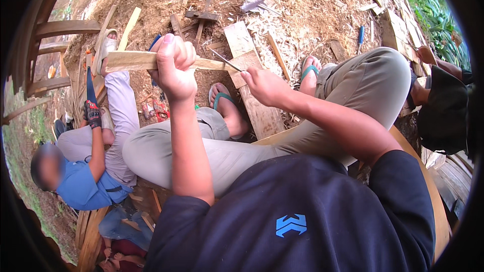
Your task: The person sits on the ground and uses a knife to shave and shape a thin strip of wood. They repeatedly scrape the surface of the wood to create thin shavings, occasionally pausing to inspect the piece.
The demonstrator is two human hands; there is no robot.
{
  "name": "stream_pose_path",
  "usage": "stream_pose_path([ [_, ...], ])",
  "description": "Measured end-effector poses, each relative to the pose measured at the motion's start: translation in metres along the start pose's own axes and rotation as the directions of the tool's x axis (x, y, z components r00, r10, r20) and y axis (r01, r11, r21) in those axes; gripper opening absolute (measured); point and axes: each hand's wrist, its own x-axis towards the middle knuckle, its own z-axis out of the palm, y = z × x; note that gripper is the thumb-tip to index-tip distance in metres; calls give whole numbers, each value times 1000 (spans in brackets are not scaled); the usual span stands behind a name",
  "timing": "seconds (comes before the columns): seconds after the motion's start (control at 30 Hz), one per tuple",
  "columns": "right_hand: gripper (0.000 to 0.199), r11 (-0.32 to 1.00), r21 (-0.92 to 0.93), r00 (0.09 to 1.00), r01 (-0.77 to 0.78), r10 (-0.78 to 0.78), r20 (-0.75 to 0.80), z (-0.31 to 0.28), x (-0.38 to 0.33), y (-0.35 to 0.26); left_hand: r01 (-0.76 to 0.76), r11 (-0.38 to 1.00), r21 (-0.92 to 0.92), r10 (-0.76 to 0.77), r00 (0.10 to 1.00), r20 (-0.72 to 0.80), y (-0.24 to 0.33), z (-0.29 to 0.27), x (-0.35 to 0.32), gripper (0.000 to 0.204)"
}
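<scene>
My left hand [176,65] is closed round a pale wooden slat [131,61], held up above my knees and lying roughly sideways. One end of the slat sticks out left of the fist; a narrower part runs right toward my right hand. Thumb and fingers of my right hand [265,87] pinch a thin dark blade-like tool [225,59], its handle hidden in the grip. The blade slants up and left across the slat's right end; whether it touches the wood I cannot tell. Below both hands, a wooden board [262,113] lies between my sandalled feet.
A person in blue on the left holds a saw [91,88] with a gloved hand [93,114]. Ahead lie a wooden mallet-like piece [201,16], wood shavings [262,30] and a blue-handled tool [361,36]. Another person's dark cap [443,111] is close on the right.
</scene>
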Motion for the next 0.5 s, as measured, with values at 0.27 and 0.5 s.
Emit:
stream_pose_path([
  [0.27,43,998,-26,998,-56,56,10,4,2,6,17,999,30,-17,1000,2,2,4,0,38],
  [0.5,42,997,-43,997,-65,66,32,12,5,23,18,1000,14,-18,1000,-12,1,1,2,38],
])
